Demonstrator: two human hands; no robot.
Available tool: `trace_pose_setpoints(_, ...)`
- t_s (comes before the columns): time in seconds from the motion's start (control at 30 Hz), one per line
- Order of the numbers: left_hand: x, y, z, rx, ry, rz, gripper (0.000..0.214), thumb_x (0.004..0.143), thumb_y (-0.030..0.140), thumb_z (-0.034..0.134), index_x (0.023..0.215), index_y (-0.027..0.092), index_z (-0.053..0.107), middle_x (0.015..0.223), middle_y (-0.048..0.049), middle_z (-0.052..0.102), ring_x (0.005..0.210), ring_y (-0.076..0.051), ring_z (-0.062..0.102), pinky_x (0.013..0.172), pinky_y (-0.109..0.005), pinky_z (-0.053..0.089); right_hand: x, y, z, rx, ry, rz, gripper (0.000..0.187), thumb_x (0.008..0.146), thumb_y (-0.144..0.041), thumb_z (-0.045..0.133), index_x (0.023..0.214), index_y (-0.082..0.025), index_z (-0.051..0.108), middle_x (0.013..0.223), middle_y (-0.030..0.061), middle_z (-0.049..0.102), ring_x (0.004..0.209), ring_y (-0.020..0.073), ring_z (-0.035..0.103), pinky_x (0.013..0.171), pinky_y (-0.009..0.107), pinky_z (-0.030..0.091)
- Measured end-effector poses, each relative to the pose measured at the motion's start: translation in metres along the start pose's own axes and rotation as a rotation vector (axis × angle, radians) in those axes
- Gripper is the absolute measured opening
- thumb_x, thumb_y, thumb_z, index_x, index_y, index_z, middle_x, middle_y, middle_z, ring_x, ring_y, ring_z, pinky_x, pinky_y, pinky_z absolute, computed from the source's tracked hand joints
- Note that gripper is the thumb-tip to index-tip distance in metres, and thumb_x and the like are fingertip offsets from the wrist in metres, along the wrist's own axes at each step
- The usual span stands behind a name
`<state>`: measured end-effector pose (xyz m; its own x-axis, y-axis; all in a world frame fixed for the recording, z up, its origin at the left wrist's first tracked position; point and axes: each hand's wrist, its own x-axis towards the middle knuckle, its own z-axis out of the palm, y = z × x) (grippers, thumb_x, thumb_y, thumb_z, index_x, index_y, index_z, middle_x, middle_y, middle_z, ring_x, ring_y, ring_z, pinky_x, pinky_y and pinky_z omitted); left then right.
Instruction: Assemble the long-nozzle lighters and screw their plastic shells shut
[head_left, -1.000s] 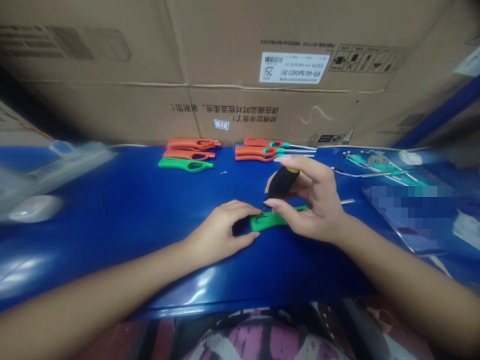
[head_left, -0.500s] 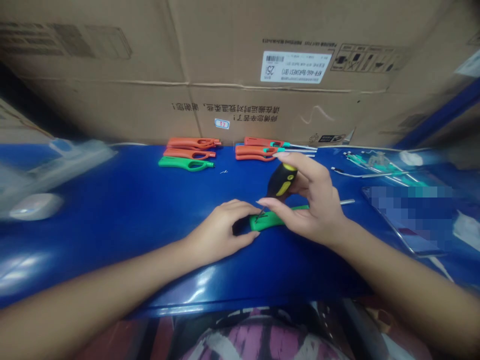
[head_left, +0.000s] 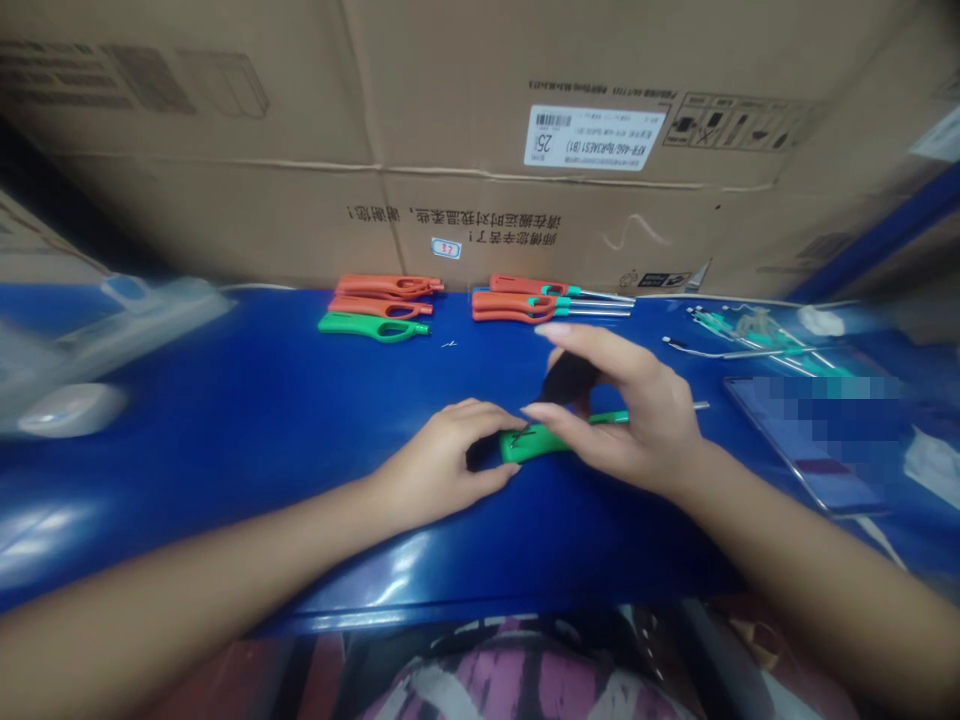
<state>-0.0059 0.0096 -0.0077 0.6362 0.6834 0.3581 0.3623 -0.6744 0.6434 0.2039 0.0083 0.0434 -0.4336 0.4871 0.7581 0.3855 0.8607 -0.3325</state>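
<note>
A green plastic lighter body [head_left: 534,441] with a thin metal tube lies on the blue table [head_left: 247,420] in front of me. My left hand [head_left: 442,462] is closed on its near end and pins it to the table. My right hand [head_left: 619,405] is wrapped round the black handle of a small screwdriver [head_left: 564,380], whose tip rests on the green body. The handle is blurred by motion.
Two orange handle shells and a green one [head_left: 373,326] lie at the back, with assembled orange lighters [head_left: 525,300] beside them. Metal tubes and teal parts [head_left: 750,335] sit at the right, next to a flat phone-like slab [head_left: 817,440]. Clear plastic bags [head_left: 112,325] lie left. Cardboard boxes [head_left: 465,150] wall off the back.
The screwdriver handle has turned in my right fingers; its yellow mark no longer shows. My left hand and the green body have stayed put.
</note>
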Motion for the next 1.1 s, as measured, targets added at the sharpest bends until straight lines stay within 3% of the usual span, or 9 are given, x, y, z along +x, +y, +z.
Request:
trace_pose_setpoints(0.13,0.0,0.001,0.0,0.004,-0.009,-0.013,0.033,0.083,0.021,0.073,0.115,0.015,0.066,0.115,-0.0079,0.072,0.108,-0.022,0.066,0.098,-0.039,0.051,0.005,-0.002,-0.006,0.138,-0.065,0.17,0.051,0.098,-0.022,0.052,0.147,-0.028,0.041,0.129,0.0086,0.062,0.083,0.0163,0.069,0.061,0.028,0.061)
trace_pose_setpoints(0.3,0.0,-0.001,0.001,0.007,-0.003,-0.007,0.034,0.083,0.021,0.072,0.117,0.016,0.066,0.116,-0.0078,0.072,0.11,-0.022,0.065,0.099,-0.04,0.05,0.007,0.002,-0.011,-0.02,0.06,0.117,0.043,0.085,-0.033,0.074,0.126,-0.027,0.062,0.122,0.0069,0.068,0.072,0.0152,0.066,0.058,0.028,0.06)
trace_pose_setpoints(0.47,0.001,-0.001,0.001,-0.009,-0.007,-0.014,0.032,0.084,0.022,0.072,0.115,0.016,0.067,0.115,-0.008,0.071,0.109,-0.022,0.066,0.098,-0.039,0.051,0.01,0.0,-0.015,0.116,-0.037,0.178,0.039,0.102,-0.027,0.046,0.14,-0.028,0.052,0.117,0.0064,0.07,0.073,0.014,0.068,0.059,0.028,0.059)
trace_pose_setpoints(0.63,0.001,-0.001,0.002,0.003,0.0,0.005,0.033,0.082,0.021,0.073,0.115,0.017,0.067,0.113,-0.0068,0.072,0.107,-0.022,0.066,0.097,-0.038,0.051,0.014,0.001,-0.018,-0.119,0.098,-0.045,0.027,0.089,-0.035,0.07,0.115,-0.025,0.069,0.097,0.0052,0.074,0.079,0.0199,0.068,0.073,0.035,0.059)
trace_pose_setpoints(0.7,0.002,-0.001,0.002,-0.003,-0.005,-0.001,0.033,0.083,0.02,0.073,0.115,0.017,0.067,0.114,-0.007,0.071,0.108,-0.022,0.066,0.097,-0.038,0.051,0.014,0.0,-0.018,-0.1,0.036,-0.034,0.031,0.095,-0.035,0.061,0.123,-0.024,0.065,0.106,0.0072,0.072,0.084,0.0201,0.069,0.076,0.035,0.059)
trace_pose_setpoints(0.8,0.002,-0.001,0.002,-0.014,-0.01,-0.015,0.032,0.083,0.021,0.072,0.114,0.016,0.067,0.114,-0.0075,0.071,0.108,-0.022,0.066,0.097,-0.039,0.052,0.015,-0.002,-0.018,0.074,-0.115,0.119,0.038,0.102,-0.027,0.045,0.139,-0.025,0.052,0.118,0.0075,0.068,0.078,0.0145,0.068,0.068,0.03,0.059)
trace_pose_setpoints(0.87,0.002,-0.001,0.002,-0.007,-0.004,-0.011,0.034,0.082,0.021,0.073,0.115,0.016,0.067,0.113,-0.0078,0.071,0.107,-0.023,0.066,0.097,-0.04,0.052,0.016,-0.003,-0.018,0.104,-0.099,0.142,0.033,0.099,-0.03,0.054,0.131,-0.026,0.058,0.11,0.0047,0.069,0.072,0.0129,0.067,0.062,0.027,0.058)
trace_pose_setpoints(0.97,0.002,-0.001,0.002,-0.004,0.01,-0.001,0.035,0.081,0.021,0.074,0.115,0.016,0.067,0.113,-0.008,0.072,0.107,-0.023,0.066,0.097,-0.041,0.052,0.017,-0.002,-0.021,-0.037,-0.013,0.049,0.029,0.088,-0.037,0.071,0.114,-0.025,0.067,0.102,0.0037,0.071,0.073,0.0149,0.066,0.065,0.029,0.058)
trace_pose_setpoints(1.1,0.003,0.0,0.001,-0.012,-0.013,-0.02,0.033,0.082,0.021,0.073,0.114,0.017,0.068,0.113,-0.008,0.072,0.106,-0.023,0.066,0.097,-0.04,0.052,0.018,-0.004,-0.024,0.056,-0.14,0.091,0.039,0.1,-0.028,0.049,0.139,-0.026,0.053,0.117,0.0066,0.069,0.065,0.0109,0.064,0.064,0.028,0.058)
